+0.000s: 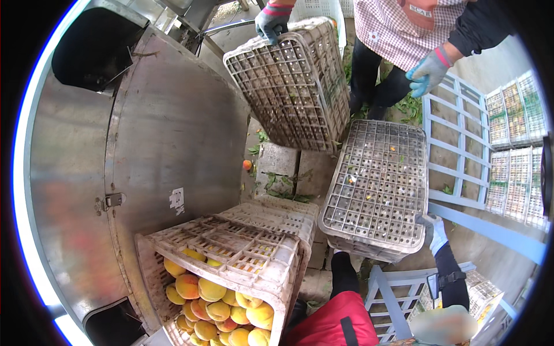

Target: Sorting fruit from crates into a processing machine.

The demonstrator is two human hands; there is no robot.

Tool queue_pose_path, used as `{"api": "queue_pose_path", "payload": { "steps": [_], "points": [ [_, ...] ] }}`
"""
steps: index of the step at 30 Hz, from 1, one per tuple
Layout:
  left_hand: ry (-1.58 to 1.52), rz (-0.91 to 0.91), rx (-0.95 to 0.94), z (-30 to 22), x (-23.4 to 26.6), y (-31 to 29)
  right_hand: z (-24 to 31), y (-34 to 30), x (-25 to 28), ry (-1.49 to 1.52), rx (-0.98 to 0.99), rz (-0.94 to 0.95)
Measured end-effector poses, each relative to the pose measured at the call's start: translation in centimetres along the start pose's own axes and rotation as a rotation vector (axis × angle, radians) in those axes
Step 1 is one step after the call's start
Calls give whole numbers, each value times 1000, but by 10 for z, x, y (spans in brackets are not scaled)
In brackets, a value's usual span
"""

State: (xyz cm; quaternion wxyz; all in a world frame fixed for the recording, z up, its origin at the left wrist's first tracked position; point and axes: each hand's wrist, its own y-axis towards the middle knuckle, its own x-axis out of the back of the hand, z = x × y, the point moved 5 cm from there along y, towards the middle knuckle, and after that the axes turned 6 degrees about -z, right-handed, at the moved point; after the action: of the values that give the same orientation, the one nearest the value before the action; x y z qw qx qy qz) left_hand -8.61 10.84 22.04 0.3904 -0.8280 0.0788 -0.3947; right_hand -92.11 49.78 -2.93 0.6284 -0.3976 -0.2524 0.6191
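Observation:
My right hand (434,232), in a grey-and-white glove below a dark sleeve with a strap at the wrist, is closed on the near right corner of a dirty grey plastic crate (375,184). The crate's perforated, ribbed face is turned toward me, with bits of leaf on it. My left hand does not show. Across from me, a co-worker's gloved hand (272,24) grips the top edge of another crate (283,86), which is held tilted. The co-worker's other gloved hand (430,72) hangs free above my crate.
A white crate (277,256) with yellow-red peaches (213,308) stands at lower left beside a metal cabinet (184,121). One peach (247,165) and leaves lie on the floor. Blue metal frames (459,132) and stacked filled crates (513,179) are at the right.

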Motion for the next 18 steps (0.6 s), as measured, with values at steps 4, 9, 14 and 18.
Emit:
{"api": "queue_pose_path", "payload": {
  "steps": [4, 9, 14, 18],
  "points": [
    [-220, 34, 172, 44, 9, 18, 44, 1, -22, -196, 4, 124],
    [-314, -110, 198, 25, -23, 3, 55, 11, -53, -266, 98, 105],
    [-349, -153, 189, 7, -31, 5, 56, 17, -86, -254, 104, 81],
    [-374, -182, 187, 9, -24, -2, 51, 23, -92, -317, 59, 83]
  ]
}}
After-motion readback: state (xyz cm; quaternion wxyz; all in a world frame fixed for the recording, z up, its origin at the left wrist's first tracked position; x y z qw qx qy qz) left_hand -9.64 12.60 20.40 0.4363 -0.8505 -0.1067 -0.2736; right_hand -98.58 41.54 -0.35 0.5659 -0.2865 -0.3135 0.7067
